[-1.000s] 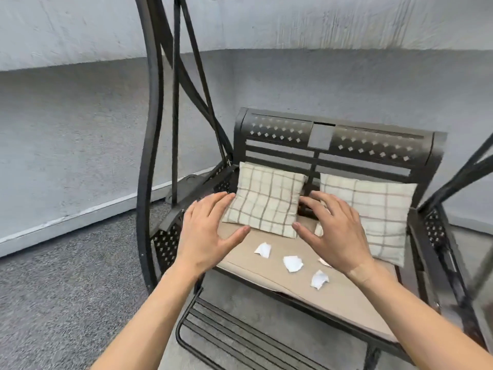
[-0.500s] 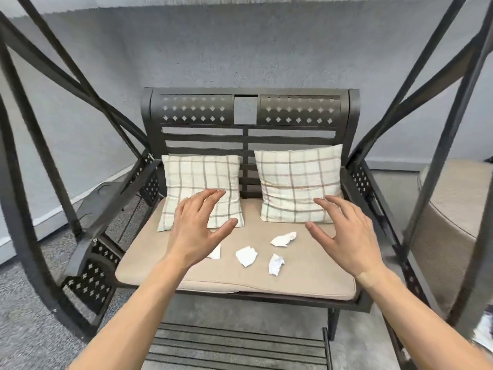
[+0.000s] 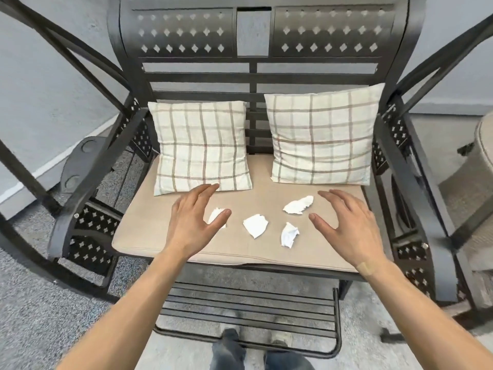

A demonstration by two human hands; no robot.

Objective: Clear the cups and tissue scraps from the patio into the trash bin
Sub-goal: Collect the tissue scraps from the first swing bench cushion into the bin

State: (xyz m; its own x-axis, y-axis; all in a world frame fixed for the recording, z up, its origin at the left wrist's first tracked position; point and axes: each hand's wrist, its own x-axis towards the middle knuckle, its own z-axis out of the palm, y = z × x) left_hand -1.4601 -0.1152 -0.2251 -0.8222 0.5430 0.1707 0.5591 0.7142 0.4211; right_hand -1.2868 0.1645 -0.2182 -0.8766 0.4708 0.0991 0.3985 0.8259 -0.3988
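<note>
Several white tissue scraps lie on the beige seat cushion (image 3: 138,236) of a black metal swing bench. One scrap (image 3: 215,215) is partly hidden under the fingers of my left hand (image 3: 193,222). A flat scrap (image 3: 255,225) lies in the middle, a crumpled scrap (image 3: 289,235) just right of it, and a longer torn scrap (image 3: 298,205) farther back. My right hand (image 3: 346,225) hovers to the right of those scraps. Both hands are empty with fingers spread. No cups and no trash bin show.
Two plaid pillows (image 3: 202,148) (image 3: 321,137) lean on the bench back (image 3: 186,33). Black armrests (image 3: 88,182) and slanted frame bars flank the seat. A slatted footrest (image 3: 248,311) sits below. A round woven piece (image 3: 484,145) stands at the right.
The view has swung to face the bench head-on and come closer. Both hands have lowered from pillow height to just above the scraps on the cushion.
</note>
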